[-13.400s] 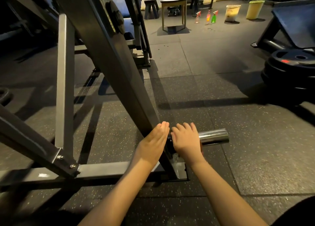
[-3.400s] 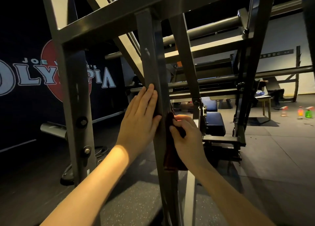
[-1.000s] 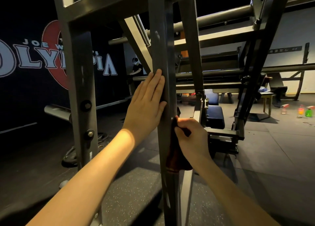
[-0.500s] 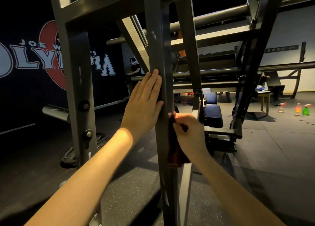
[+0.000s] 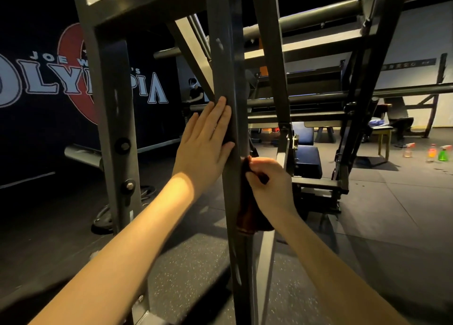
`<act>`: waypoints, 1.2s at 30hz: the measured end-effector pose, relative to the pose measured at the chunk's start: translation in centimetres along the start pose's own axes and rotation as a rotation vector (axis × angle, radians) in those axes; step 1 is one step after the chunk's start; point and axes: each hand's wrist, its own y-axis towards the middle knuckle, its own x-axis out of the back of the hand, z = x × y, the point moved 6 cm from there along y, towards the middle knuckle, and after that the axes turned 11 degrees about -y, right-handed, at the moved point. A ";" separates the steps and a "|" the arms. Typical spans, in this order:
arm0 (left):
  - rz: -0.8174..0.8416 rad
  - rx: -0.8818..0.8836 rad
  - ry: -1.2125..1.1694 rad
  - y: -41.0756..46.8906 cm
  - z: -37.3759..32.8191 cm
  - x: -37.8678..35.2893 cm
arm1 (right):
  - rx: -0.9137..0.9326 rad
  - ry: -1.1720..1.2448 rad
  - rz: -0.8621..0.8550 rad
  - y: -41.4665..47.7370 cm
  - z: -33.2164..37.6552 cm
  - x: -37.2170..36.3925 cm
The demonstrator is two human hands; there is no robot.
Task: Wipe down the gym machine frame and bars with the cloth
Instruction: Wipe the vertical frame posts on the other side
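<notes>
Since 1 s ago right hand (image 5: 267,185) w/ cloth (image 5: 247,214) crept up the upright post (image 5: 225,55)'s right edge, fingers curled, pinching cloth to metal. Left hand (image 5: 206,143) lies flat, fingers straight, on post's left face. Mid-wipe; next prob. needs a long stroke w/ steady pressure. Rubber floor (image 5: 191,263), dim gym, spray bottles (image 5: 431,152) far right.

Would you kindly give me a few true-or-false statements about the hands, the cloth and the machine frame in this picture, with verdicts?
1. The left hand lies flat, fingers straight, against the upright post. True.
2. The right hand grips the cloth against that post. True.
3. The cloth is bright white. False: it is dark reddish-brown.
4. The spray bottles stand at the far left. False: they stand on the floor at the far right.
</notes>
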 end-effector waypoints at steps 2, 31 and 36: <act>0.031 -0.036 0.035 -2.1 -0.3 -0.4 | 0.029 0.030 -0.024 1.0 0.5 0.4; 0.139 -0.065 0.027 -9.2 -1.5 -4.3 | 0.092 -0.056 -0.083 0.2 1.0 -0.1; 0.186 -0.046 0.067 -9.0 -1.3 -4.8 | -0.066 0.016 -0.047 -5.5 -4.8 -2.6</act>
